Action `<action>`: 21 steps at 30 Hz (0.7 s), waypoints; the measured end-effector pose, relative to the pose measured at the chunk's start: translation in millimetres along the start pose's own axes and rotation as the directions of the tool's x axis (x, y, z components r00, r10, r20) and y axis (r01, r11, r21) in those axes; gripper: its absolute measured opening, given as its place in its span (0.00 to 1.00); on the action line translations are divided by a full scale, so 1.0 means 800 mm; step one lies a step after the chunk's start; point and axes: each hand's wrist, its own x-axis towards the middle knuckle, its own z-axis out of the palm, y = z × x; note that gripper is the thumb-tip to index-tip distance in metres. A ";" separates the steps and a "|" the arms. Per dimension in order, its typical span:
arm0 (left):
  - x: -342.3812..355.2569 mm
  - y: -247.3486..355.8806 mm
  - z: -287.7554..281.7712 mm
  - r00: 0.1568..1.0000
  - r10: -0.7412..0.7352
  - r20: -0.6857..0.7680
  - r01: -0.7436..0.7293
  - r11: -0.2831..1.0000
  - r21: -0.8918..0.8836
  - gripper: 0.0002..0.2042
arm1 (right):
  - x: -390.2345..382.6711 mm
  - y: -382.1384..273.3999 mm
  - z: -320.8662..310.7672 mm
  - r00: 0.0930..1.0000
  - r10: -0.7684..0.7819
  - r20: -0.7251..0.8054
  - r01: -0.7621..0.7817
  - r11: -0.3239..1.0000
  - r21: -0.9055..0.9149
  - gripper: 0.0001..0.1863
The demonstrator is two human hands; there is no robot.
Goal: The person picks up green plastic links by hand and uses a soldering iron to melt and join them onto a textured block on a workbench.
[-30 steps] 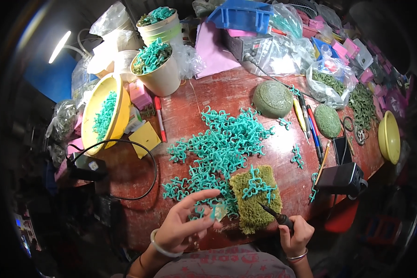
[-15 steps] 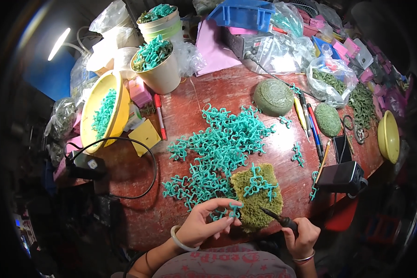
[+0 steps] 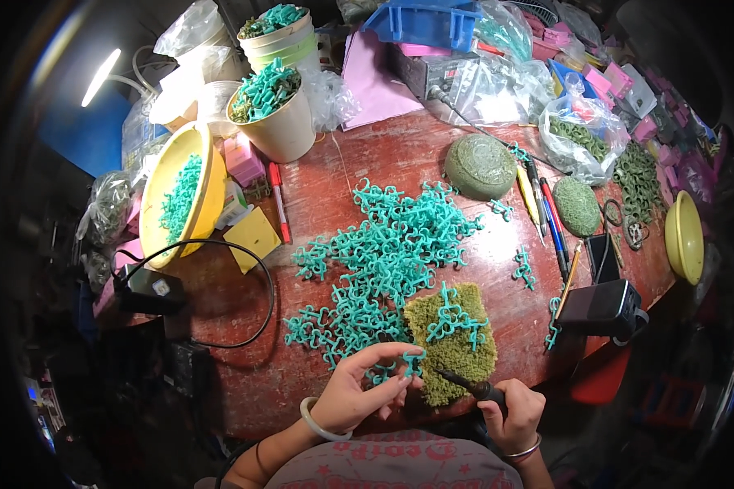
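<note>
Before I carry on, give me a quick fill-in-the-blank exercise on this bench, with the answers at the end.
1. The person's ______ hand holds the tool.
2. The left hand pinches a teal piece above a table coloured ______.
3. The bin at the back of the table is coloured ______.
4. The basin holding teal bits stands to the ______ of the teal pile.

Missing words: right; red; blue; left.
</note>
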 end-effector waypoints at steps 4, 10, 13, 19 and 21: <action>-0.003 0.001 0.000 1.000 0.000 -0.009 0.000 1.000 0.001 0.18 | 0.004 -0.003 0.003 1.000 0.008 0.002 -0.008 1.000 0.020 0.21; -0.001 -0.002 -0.001 1.000 0.014 0.009 -0.014 1.000 0.001 0.18 | 0.003 -0.002 0.004 1.000 0.001 0.011 -0.001 1.000 -0.009 0.21; 0.000 -0.003 -0.002 1.000 0.017 0.013 -0.017 1.000 0.009 0.18 | 0.004 -0.001 0.005 1.000 0.006 0.009 -0.006 1.000 -0.004 0.21; -0.001 -0.003 -0.002 1.000 0.025 0.014 -0.025 0.999 0.028 0.18 | 0.004 -0.001 0.005 1.000 0.001 0.017 -0.001 1.000 -0.008 0.21; -0.001 -0.003 -0.002 1.000 0.024 0.010 -0.025 0.999 0.028 0.18 | 0.004 -0.001 0.005 1.000 0.000 0.028 0.001 1.000 -0.015 0.21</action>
